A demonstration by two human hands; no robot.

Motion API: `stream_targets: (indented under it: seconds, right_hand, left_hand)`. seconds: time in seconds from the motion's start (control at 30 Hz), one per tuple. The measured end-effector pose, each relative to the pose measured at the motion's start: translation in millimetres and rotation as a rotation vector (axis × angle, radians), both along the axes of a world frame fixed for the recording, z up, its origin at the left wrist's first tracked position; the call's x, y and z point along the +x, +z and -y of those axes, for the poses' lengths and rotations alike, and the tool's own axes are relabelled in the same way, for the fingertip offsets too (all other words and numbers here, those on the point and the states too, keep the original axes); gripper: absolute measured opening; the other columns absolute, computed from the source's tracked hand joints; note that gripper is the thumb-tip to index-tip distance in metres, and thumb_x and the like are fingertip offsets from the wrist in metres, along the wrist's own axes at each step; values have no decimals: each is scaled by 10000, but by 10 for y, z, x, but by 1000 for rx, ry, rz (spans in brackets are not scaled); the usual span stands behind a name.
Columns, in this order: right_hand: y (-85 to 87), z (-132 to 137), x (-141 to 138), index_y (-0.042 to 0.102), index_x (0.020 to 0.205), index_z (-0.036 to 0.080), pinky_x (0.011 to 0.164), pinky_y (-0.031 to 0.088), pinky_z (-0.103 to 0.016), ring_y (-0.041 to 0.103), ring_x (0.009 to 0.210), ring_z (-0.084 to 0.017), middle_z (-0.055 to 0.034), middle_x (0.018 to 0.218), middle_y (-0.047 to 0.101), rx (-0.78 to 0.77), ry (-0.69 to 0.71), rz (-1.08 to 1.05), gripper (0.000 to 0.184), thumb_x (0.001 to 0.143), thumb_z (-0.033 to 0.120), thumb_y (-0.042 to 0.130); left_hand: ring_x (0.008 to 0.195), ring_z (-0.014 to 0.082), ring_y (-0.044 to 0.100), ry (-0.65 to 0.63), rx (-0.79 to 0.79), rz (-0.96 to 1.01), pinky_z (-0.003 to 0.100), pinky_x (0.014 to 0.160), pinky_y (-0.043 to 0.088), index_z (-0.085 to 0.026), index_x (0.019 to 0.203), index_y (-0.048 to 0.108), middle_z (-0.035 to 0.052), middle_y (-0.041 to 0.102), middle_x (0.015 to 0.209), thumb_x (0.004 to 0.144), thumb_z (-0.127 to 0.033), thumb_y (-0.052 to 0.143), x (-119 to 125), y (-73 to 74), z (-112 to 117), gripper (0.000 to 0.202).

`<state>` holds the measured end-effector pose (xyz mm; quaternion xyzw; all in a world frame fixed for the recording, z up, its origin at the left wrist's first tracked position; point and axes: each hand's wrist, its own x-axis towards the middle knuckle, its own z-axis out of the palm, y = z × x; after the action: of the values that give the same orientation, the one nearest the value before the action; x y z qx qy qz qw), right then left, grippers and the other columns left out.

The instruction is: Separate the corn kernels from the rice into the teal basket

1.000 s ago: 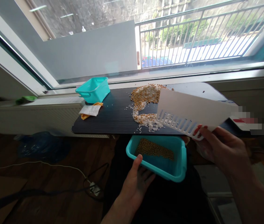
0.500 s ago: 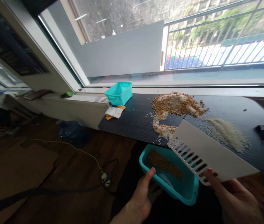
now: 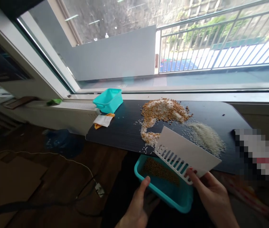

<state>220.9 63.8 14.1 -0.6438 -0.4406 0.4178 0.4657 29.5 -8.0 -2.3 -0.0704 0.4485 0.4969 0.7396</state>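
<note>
My left hand grips the near left rim of a teal plastic tub, thumb on top and fingers beneath. Brown grains, perhaps wheat or small beans, lie along the far side inside it. In my right hand is a white slotted plastic sheet, pinched at its lower right part. The sheet tilts above the tub's right side and the table edge, its row of slots facing the tub. Beyond it on the table lies a heap of brown grains mixed with white rice. A separate pile of white rice lies to the right.
A second teal tub stands at the dark table's left end. Beside it lies a white and orange cloth or packet. A pixelated object is at the right. A power strip and cables lie on the floor.
The view has turned slightly right, shifting everything left. The white sheet has swung a little and looks shorter now. Both hands keep their holds.
</note>
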Motion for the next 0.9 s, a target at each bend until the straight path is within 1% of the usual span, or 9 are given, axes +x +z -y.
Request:
stream_targets:
  seconds: [0.1,0.2,0.37,0.43,0.53,0.6,0.7,0.8,0.9]
  right_hand:
    - [49,-4,0,719,730,209,554,566,-297,687,597,-229,-47,662,744,12,-82,-14,305,609,486,762]
    - [102,-28,19,697,710,207,542,549,-296,671,566,-220,-40,614,725,-21,-130,-8,286,599,462,762]
    - [158,-142,120,676,664,192,550,524,-299,656,559,-221,-33,558,692,-48,-311,-4,344,504,480,775]
    - [158,-184,171,667,642,196,581,528,-308,665,586,-229,-35,569,695,-36,-340,12,351,486,490,780]
    - [174,-203,215,676,641,196,612,533,-316,675,613,-234,-44,598,710,-39,-348,47,362,494,509,781]
    - [208,-195,201,685,656,196,591,535,-313,676,600,-232,-47,600,713,-45,-354,48,373,492,514,790]
    - [258,-190,128,692,652,199,535,534,-302,669,559,-222,-47,597,718,-32,-297,5,363,491,504,803]
    - [267,-213,64,691,625,200,497,526,-286,656,523,-206,-43,582,715,-11,-238,-11,328,509,487,799]
    - [263,-262,76,685,631,202,515,535,-290,667,540,-213,-42,577,711,-14,-268,18,309,523,473,785]
  left_hand:
    - [1211,276,567,-36,-11,1,418,1020,414,-151,1338,475,124,599,1340,865,-452,586,-7,29,-46,571]
    - [1199,273,578,-62,-15,5,407,1032,411,-140,1328,487,132,616,1316,857,-458,597,-51,33,-89,579]
    - [1212,282,569,-86,-19,15,423,1042,409,-152,1320,501,129,611,1322,855,-448,602,-127,27,-144,560]
    - [1221,288,561,-93,-34,13,437,1045,407,-154,1332,486,128,608,1326,867,-445,587,-145,40,-162,558]
    - [1234,290,549,-105,-60,11,456,1053,397,-157,1347,466,124,608,1328,886,-427,566,-160,69,-188,543]
    - [1232,288,551,-121,-65,17,455,1059,392,-150,1349,463,123,612,1324,896,-423,552,-164,80,-205,536]
    - [1219,286,561,-142,-72,27,447,1054,397,-142,1351,460,122,621,1312,907,-427,531,-159,80,-231,532]
    - [1210,284,568,-144,-98,20,437,1036,414,-149,1352,459,113,627,1304,909,-413,532,-142,81,-257,521]
    - [1199,285,576,-153,-122,7,425,1015,434,-144,1352,457,117,629,1300,903,-409,543,-128,90,-276,528]
